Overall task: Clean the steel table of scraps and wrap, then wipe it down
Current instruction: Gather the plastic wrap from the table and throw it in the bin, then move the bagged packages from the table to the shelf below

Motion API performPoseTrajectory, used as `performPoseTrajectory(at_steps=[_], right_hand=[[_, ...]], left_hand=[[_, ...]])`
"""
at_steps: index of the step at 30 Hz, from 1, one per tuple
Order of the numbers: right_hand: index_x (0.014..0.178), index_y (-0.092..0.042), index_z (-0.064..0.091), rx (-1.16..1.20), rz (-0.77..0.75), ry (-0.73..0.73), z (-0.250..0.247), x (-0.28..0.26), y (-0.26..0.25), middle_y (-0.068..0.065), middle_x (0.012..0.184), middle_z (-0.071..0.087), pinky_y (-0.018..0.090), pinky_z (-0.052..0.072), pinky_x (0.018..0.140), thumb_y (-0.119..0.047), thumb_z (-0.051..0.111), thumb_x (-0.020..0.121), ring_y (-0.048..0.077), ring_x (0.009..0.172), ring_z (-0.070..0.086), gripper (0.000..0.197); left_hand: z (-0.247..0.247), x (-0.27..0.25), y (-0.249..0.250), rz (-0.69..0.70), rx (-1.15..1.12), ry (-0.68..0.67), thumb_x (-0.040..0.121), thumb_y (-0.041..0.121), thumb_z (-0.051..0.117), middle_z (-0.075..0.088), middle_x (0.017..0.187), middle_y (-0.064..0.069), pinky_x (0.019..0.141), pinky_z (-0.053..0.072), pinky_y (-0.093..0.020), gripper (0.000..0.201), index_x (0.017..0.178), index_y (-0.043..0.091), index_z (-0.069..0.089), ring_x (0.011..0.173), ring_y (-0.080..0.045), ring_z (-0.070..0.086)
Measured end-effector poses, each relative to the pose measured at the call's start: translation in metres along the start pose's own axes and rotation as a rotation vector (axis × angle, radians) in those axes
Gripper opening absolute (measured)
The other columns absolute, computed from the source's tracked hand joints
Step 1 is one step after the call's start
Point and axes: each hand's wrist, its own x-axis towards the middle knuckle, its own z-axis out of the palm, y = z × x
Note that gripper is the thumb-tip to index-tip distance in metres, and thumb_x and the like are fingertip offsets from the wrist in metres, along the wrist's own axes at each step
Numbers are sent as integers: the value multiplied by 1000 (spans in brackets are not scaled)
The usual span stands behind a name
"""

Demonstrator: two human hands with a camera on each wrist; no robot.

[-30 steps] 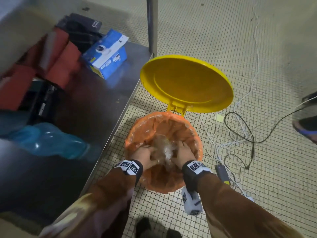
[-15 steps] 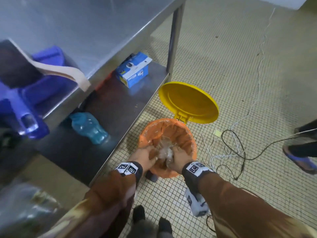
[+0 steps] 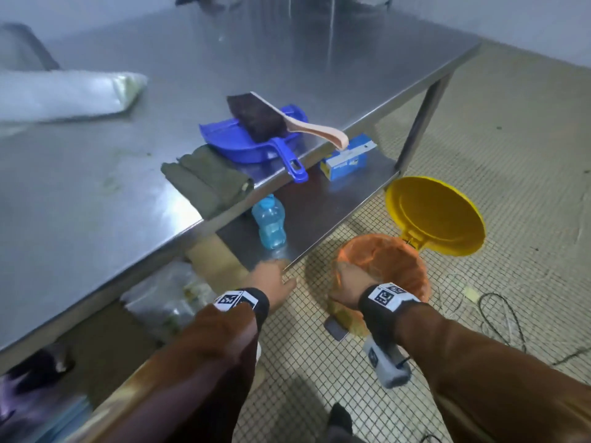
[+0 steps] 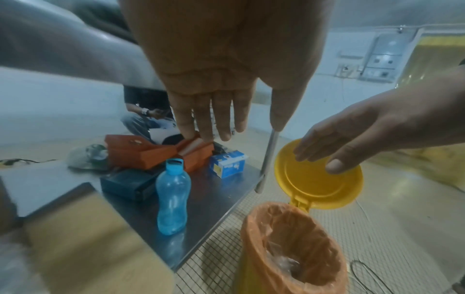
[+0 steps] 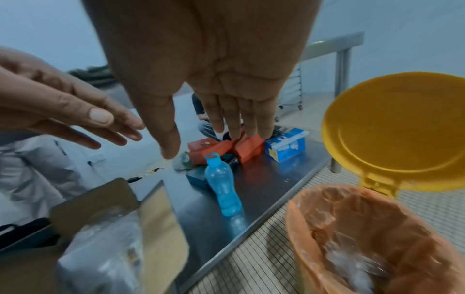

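The yellow bin's orange liner point(image 3: 383, 260) stands on the tile floor beside the steel table point(image 3: 96, 187), its yellow lid point(image 3: 438, 215) flipped up. Crumpled clear wrap point(image 5: 352, 264) lies inside the liner. My right hand point(image 3: 351, 279) hovers over the bin's near rim, fingers straight and empty. My left hand point(image 3: 271, 276) is left of the bin by the lower shelf's edge, also flat and empty. On the tabletop lie a folded green cloth point(image 3: 208, 180), a blue dustpan point(image 3: 252, 142) with a brush point(image 3: 256, 116) across it, and a pale plastic bundle point(image 3: 64, 94).
The lower shelf point(image 3: 319, 212) holds a blue bottle point(image 3: 268, 222), a blue box point(image 3: 348, 158), orange boxes point(image 4: 141, 153) and cardboard point(image 3: 217, 260). Cables point(image 3: 499, 314) trail over the floor right of the bin. A person point(image 4: 143, 119) sits beyond the table.
Both hands have let go of the clear wrap and lifted out of the bin, the left one moving toward the shelf. The head view has risen to take in the tabletop.
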Motion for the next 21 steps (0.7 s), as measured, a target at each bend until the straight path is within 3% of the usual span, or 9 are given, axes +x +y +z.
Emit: performPoseTrajectory(at_steps=[4,8,12,21], right_hand=[[141,-8,31,-23,-118,74,4,-19,-60,13,142,42,35,33,111,-30,65,84,27,130,42,71],[139,-10,37,-14,-252,110,9,-38,-123,11,140,45,31,34,108,-28,68,81,25,128,45,68],[143,-10,31,-36,-330,136,19,-54,-185,11,146,39,30,30,111,-29,67,82,24,134,39,73],[144,-11,29,-145,-518,112,48,-61,-316,8,149,35,29,27,111,-32,64,86,23,136,35,71]], left_hand=[[-34,-44,-40,-35,-58,94,91,37,50,52,135,-8,95,41,-29,49,136,20,43,119,-24,52],[-64,-92,-78,-26,-109,173,93,34,48,53,134,-8,98,39,-27,47,138,22,41,121,-23,51],[-90,-129,-128,-65,-114,257,91,39,49,47,141,-3,104,37,-31,47,137,26,43,126,-24,47],[-136,-186,-257,-302,-213,388,91,38,49,48,141,-1,105,36,-31,45,133,24,48,125,-21,48]])
